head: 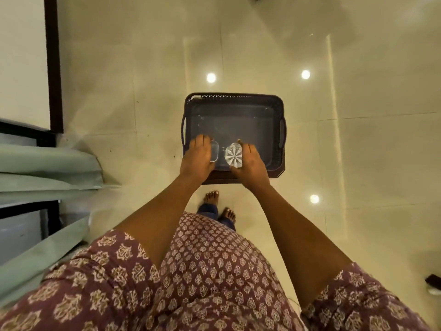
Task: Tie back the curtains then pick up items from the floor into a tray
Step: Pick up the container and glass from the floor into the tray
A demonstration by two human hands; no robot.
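Over the near end of the dark tray (235, 97), which sits on glossy pale floor tile (358, 151), the left hand (198, 156) holds a clear rectangular container (214, 151) and the right hand (253, 163) grips a cut-glass piece (233, 155), fingers curled round each. Both items look rigid, smooth and probably breakable; judged best held by the sides and set down gently, not dropped. Polished tile would likely be slippery and unforgiving. Pale green curtains (47, 163) hang at left; a small dark object (433, 280) lies at far right
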